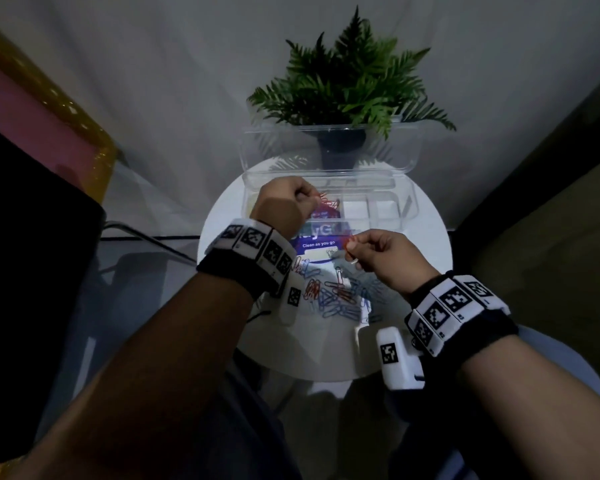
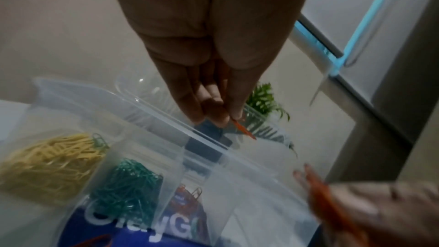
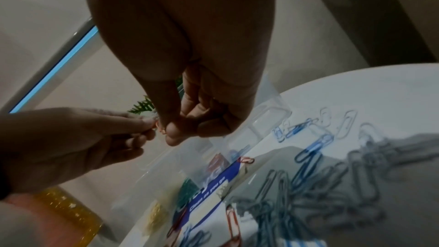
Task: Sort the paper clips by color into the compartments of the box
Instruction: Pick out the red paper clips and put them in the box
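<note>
writing: we can read "Clean as you go" in white on the blue printed card lying under the clear plastic compartment box; the bigger word above it is cut off, so no brand from us.
left hand: our left hand sits over the box, fingertips pinched on a red paper clip.
right hand: our right hand hovers nearer us, thumb and finger pinching red paper clips too.
box: yellow paper clips in one compartment, green paper clips in the next, a few red ones after that.
unsorted: loose pile of blue, red and white paper clips on the round white table, between our wrists.
behind: green fern in a dark pot.
</note>
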The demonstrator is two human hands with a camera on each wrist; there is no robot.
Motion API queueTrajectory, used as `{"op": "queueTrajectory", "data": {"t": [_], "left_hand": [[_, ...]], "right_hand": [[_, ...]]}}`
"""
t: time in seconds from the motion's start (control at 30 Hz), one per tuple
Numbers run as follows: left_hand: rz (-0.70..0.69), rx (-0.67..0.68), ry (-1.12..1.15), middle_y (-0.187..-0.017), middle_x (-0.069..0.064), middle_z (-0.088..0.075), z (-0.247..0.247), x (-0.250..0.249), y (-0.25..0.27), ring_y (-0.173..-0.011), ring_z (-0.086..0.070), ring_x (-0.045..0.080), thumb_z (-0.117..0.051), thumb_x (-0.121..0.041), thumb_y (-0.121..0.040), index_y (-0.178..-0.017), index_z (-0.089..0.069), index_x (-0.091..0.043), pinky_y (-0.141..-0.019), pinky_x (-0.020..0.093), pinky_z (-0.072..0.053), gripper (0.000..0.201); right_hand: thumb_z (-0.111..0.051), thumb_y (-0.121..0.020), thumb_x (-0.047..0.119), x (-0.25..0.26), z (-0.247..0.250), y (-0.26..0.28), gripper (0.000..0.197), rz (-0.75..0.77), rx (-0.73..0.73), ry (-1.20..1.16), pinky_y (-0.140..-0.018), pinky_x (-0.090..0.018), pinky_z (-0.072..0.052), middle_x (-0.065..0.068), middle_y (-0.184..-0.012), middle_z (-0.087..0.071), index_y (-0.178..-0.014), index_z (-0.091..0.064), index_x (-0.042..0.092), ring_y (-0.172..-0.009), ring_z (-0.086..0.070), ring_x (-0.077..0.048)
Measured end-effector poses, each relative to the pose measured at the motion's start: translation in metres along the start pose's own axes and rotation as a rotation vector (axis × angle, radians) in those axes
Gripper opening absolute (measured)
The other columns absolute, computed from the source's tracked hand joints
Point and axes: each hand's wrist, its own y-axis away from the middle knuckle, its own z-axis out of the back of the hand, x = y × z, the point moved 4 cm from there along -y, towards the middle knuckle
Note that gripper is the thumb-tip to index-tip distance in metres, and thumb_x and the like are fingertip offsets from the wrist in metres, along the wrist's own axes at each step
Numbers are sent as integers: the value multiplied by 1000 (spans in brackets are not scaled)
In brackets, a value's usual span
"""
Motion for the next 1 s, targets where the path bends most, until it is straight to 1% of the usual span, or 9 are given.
{"op": "queueTrajectory", "data": {"t": [0.13, 0.27, 0.33, 0.4, 0.5, 0.6, 0.73, 0.87, 1.0], "left_hand": [[-9, 54, -172, -94, 10, -71, -23, -4, -14, -86, -62, 20, -60, -15, -89, -103, -71, -9, -74, 14, -39, 19], [-61, -41, -181, -116, 9, -63, -17, 5, -12, -104, -59, 23, -58, -18, -90, -114, -67, -13, -92, 20, -39, 26], [-94, -85, -181, -117, 8, -60, -4, 10, -5, -99, -58, 19, -57, -16, -90, -117, -64, -14, -88, 13, -36, 27], [-135, -154, -179, -114, 7, -59, 12, 15, 8, -86, -56, 15, -58, -15, -89, -114, -64, -12, -79, 5, -31, 25], [-123, -212, -166, -106, 6, -63, 29, 30, 33, -70, -56, 14, -59, -16, -88, -102, -66, -14, -75, 13, -37, 17], [-19, -161, -130, -102, 2, -65, 32, 56, 52, -57, -52, 7, -59, -19, -88, -95, -66, -18, -71, 20, -40, 10], [46, -90, -172, -102, -2, -64, 37, 80, 62, -59, -49, 1, -58, -21, -88, -93, -64, -22, -71, 19, -36, 7], [91, -38, -200, -104, -3, -63, 41, 92, 66, -64, -49, 4, -57, -20, -89, -98, -65, -20, -73, 19, -37, 12], [169, 50, -262, -109, 2, -62, 40, 104, 69, -82, -53, 13, -58, -20, -89, -102, -64, -19, -79, 23, -40, 15]], "right_hand": [[-58, -89, 10, 1, 13, -6, 12, -5, -59, 9, -55, -11, -47, -4, -70, -62, -96, -61, 0, -51, -55, -4], [-61, -88, 12, 11, 17, -18, 5, 28, -103, 114, -67, -19, -48, -4, -64, -62, -85, -63, 9, -55, -57, -5], [-61, -87, 14, 20, 16, -30, 6, 84, -142, 215, -65, -18, -49, -1, -62, -62, -84, -65, 10, -53, -56, -2], [-62, -86, 15, 31, 12, -42, 10, 145, -190, 319, -69, -25, -52, -3, -65, -65, -81, -67, 8, -62, -61, -11], [-63, -84, 15, 47, -1, -56, 14, 215, -214, 486, -80, -34, -55, -14, -79, -72, -83, -71, 3, -79, -67, -25], [-62, -82, 11, 58, -15, -66, 10, 246, -231, 606, -75, -27, -51, -15, -88, -72, -84, -69, 3, -85, -67, -25], [-62, -82, 13, 64, -24, -71, 13, 251, -243, 744, -81, -30, -51, -15, -93, -72, -88, -71, 6, -92, -65, -27], [-60, -87, 25, 65, -25, -62, 24, 246, -241, 740, -77, -18, -39, -10, -103, -71, -102, -71, 9, -98, -64, -22], [-60, -88, 22, 62, -32, -39, 20, 320, -236, 674, -57, 0, -36, -1, -90, -66, -103, -68, 14, -70, -59, -7]]}}
